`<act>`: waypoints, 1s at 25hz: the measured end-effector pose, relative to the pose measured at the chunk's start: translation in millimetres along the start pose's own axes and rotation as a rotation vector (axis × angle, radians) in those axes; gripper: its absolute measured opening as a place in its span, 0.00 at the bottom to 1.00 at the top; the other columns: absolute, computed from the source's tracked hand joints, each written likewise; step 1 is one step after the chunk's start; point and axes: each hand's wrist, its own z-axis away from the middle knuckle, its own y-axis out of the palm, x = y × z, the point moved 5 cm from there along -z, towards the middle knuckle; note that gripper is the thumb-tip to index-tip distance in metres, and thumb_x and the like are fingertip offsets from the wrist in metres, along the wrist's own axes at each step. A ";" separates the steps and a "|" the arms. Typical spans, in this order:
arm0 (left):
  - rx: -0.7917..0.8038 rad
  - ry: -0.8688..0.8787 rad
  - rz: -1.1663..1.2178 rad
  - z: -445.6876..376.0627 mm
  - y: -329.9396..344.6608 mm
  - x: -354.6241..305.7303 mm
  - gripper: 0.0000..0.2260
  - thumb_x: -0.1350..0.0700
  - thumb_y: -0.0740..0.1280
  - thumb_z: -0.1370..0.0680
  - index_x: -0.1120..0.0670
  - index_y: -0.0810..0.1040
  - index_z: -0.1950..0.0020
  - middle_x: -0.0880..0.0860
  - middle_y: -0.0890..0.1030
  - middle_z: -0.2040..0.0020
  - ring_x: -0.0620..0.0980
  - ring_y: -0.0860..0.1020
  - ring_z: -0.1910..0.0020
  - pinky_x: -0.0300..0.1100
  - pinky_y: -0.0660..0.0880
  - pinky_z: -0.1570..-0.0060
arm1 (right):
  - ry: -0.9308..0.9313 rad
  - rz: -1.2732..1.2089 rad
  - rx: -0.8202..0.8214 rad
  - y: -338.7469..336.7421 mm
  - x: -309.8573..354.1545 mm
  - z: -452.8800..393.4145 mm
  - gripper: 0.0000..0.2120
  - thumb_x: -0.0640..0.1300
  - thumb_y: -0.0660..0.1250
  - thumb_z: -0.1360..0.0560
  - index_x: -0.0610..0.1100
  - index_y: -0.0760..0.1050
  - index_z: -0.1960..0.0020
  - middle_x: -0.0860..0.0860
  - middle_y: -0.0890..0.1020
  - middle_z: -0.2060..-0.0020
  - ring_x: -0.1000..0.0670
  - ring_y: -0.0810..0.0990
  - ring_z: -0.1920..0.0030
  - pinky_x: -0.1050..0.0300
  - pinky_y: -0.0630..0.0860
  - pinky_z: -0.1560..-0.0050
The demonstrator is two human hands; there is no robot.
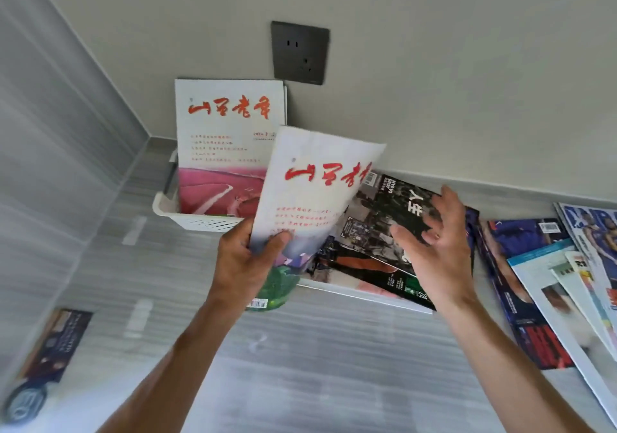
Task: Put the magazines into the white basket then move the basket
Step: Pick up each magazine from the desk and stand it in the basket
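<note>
Left grip (248,259): thumb and fingers clenched on the lower corner of a white magazine with red calligraphy title (314,192), held tilted in the air just right of the white basket (200,220); right grip (434,242) released, fingers spread above a dark-covered magazine (387,229) lying on the desk (300,366). Step judged in hand: loading, with one like-titled magazine (227,145) already upright in the basket against the wall and a fan of further magazines (561,285) on the desk at right. Next move would call for swinging the held issue left, upright, and lowering it beside the first; the basket's move remained undone.
</note>
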 end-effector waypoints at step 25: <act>-0.285 -0.014 0.088 -99.1 -143.6 -39.8 0.20 0.74 0.68 0.28 0.56 0.80 0.41 0.39 0.86 0.60 0.38 0.84 0.61 0.35 0.81 0.58 | -0.114 -0.178 0.295 173.3 95.8 -46.6 0.08 0.37 0.68 0.24 0.49 0.80 0.56 0.53 0.86 0.59 0.52 0.85 0.57 0.54 0.83 0.55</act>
